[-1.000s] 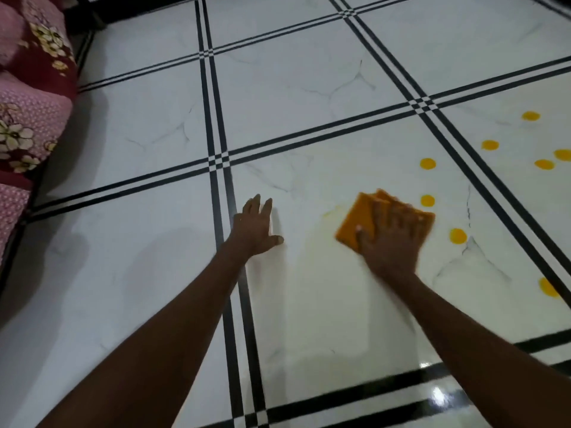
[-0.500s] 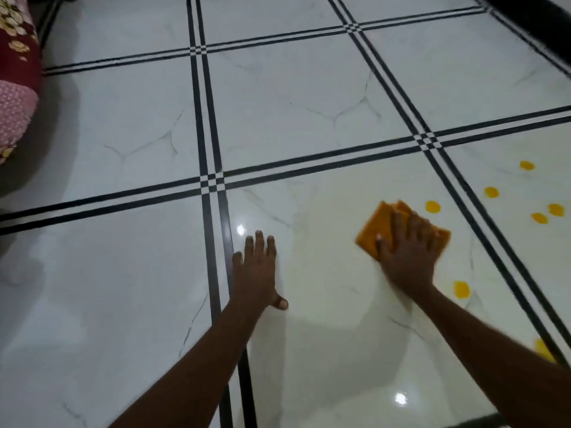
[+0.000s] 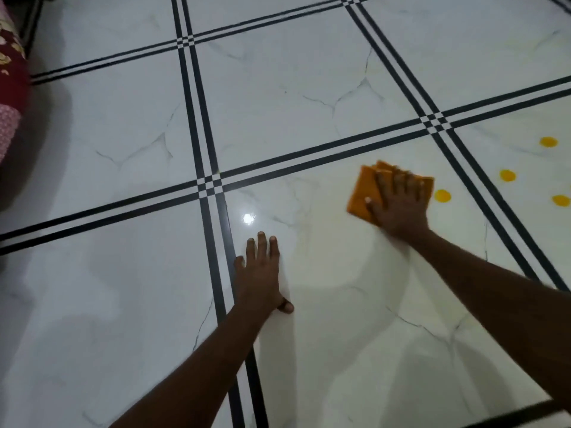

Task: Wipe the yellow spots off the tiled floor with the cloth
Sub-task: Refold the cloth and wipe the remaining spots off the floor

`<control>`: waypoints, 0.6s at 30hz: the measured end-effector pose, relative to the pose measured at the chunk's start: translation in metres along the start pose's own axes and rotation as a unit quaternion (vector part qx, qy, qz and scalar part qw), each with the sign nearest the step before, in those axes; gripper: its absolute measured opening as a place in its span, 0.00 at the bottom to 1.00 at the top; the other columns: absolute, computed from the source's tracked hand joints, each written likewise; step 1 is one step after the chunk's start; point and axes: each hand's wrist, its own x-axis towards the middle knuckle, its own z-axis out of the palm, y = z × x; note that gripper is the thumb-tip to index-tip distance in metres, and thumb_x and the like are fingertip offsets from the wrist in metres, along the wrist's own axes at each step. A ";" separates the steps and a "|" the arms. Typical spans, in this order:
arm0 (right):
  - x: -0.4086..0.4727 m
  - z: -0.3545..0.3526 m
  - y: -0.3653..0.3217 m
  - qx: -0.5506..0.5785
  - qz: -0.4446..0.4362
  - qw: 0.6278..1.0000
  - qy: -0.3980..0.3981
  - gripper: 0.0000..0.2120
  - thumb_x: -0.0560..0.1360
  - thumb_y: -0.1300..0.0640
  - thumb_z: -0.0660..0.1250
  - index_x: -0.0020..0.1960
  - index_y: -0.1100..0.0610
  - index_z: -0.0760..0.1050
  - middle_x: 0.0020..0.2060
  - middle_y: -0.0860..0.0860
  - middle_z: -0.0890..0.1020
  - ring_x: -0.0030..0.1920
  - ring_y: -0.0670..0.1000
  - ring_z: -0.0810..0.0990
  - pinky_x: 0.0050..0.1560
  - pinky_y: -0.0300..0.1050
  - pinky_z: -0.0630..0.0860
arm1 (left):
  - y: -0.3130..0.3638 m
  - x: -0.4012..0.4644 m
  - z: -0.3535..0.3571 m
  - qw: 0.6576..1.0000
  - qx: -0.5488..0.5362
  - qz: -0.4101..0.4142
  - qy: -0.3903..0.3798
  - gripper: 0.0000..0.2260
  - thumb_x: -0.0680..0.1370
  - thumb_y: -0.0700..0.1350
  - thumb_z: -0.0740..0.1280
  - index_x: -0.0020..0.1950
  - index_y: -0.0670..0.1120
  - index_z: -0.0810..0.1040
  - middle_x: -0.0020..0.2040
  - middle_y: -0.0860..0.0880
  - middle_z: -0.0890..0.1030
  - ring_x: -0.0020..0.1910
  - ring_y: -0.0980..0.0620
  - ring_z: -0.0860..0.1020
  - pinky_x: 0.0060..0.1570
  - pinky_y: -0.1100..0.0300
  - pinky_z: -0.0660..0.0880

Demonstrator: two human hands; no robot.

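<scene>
My right hand (image 3: 400, 202) lies flat on a folded orange cloth (image 3: 363, 193) and presses it onto the white tiled floor (image 3: 293, 88). A yellow spot (image 3: 442, 196) sits just right of the cloth on the same tile. Across the black joint lines, on the tile to the right, lie further yellow spots: one at the top (image 3: 548, 141), one in the middle (image 3: 507, 175), one at the frame edge (image 3: 560, 200). My left hand (image 3: 262, 273) rests palm down on the floor, fingers spread, holding nothing. Faint yellowish smears show on the tile left of the cloth.
Black double lines (image 3: 210, 183) divide the floor into large squares. A red and pink flowered fabric (image 3: 10, 97), like bedding or a cushion, bulges in at the left edge. A lamp's reflection (image 3: 248, 218) glints on the tile near my left hand.
My right hand has slid the cloth up and away across the tile, and two spots seen near it earlier no longer show. The view has tilted down. My left hand stays planted.
</scene>
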 end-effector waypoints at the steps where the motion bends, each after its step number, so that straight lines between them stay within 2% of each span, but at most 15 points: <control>1: -0.012 -0.004 0.009 0.026 0.035 0.999 0.001 0.38 0.78 0.31 0.43 0.82 0.51 0.55 0.78 0.65 0.63 0.77 0.70 0.59 0.76 0.72 0.53 | 0.000 0.001 0.000 1.000 0.001 0.000 -0.001 0.67 0.60 0.67 0.78 0.81 0.44 0.36 0.81 0.41 0.38 0.80 0.39 0.42 0.76 0.41 0.53; 4: -0.101 -0.002 -0.027 0.029 0.112 0.993 0.017 0.37 0.78 0.35 0.48 0.82 0.52 0.55 0.78 0.65 0.62 0.77 0.69 0.59 0.76 0.71 0.52 | 0.003 -0.001 -0.005 1.000 0.001 -0.001 -0.014 0.67 0.60 0.66 0.79 0.81 0.43 0.37 0.81 0.40 0.37 0.80 0.38 0.42 0.76 0.39 0.53; 7: -0.147 0.006 -0.088 0.054 -0.009 0.998 0.010 0.38 0.77 0.36 0.54 0.83 0.50 0.53 0.81 0.63 0.58 0.80 0.68 0.55 0.78 0.69 0.46 | 0.006 -0.001 -0.016 0.999 0.001 -0.004 -0.053 0.66 0.61 0.63 0.80 0.81 0.41 0.38 0.81 0.38 0.38 0.80 0.35 0.44 0.75 0.37 0.54; 9: -0.103 0.010 -0.092 0.046 -0.108 0.993 -0.004 0.37 0.78 0.34 0.53 0.83 0.48 0.52 0.82 0.60 0.56 0.81 0.66 0.54 0.79 0.68 0.46 | 0.011 0.009 -0.031 0.998 0.019 0.007 -0.053 0.63 0.62 0.62 0.80 0.81 0.39 0.44 0.80 0.36 0.47 0.78 0.34 0.53 0.73 0.37 0.61; 11: -0.034 0.006 -0.068 0.033 -0.150 0.988 -0.022 0.36 0.78 0.33 0.52 0.82 0.48 0.57 0.81 0.59 0.60 0.80 0.66 0.58 0.78 0.68 0.50 | 0.021 0.026 -0.052 0.998 0.052 0.037 0.000 0.58 0.63 0.63 0.79 0.80 0.41 0.50 0.78 0.37 0.55 0.76 0.36 0.57 0.71 0.38 0.64; 12: -0.006 0.005 -0.046 0.026 -0.120 0.992 -0.015 0.36 0.78 0.32 0.50 0.81 0.49 0.60 0.79 0.60 0.63 0.79 0.66 0.60 0.77 0.69 0.51 | 0.029 0.038 -0.064 0.996 0.057 0.059 0.027 0.58 0.64 0.64 0.78 0.81 0.42 0.49 0.79 0.37 0.53 0.77 0.37 0.55 0.71 0.39 0.63; 14: 0.022 0.001 0.013 0.011 -0.017 1.000 -0.007 0.38 0.77 0.32 0.47 0.80 0.52 0.62 0.77 0.63 0.65 0.77 0.68 0.62 0.76 0.70 0.53 | 0.053 0.061 -0.083 0.993 0.033 0.112 0.035 0.61 0.63 0.66 0.77 0.82 0.43 0.44 0.81 0.37 0.45 0.80 0.37 0.47 0.74 0.40 0.57; 17: -0.017 -0.010 0.100 0.017 0.094 0.994 0.048 0.37 0.79 0.33 0.47 0.81 0.52 0.58 0.77 0.63 0.66 0.76 0.67 0.62 0.76 0.70 0.53 | 0.109 0.090 -0.092 0.983 -0.004 0.182 0.017 0.66 0.60 0.68 0.77 0.82 0.46 0.39 0.81 0.39 0.37 0.80 0.39 0.38 0.76 0.39 0.49; 18: -0.045 -0.009 0.102 0.032 0.138 0.988 0.065 0.36 0.79 0.34 0.48 0.81 0.51 0.58 0.76 0.63 0.67 0.76 0.68 0.63 0.76 0.71 0.54 | 0.122 0.094 -0.088 0.981 -0.003 0.191 0.013 0.67 0.59 0.69 0.77 0.81 0.46 0.39 0.81 0.40 0.36 0.80 0.39 0.38 0.76 0.39 0.48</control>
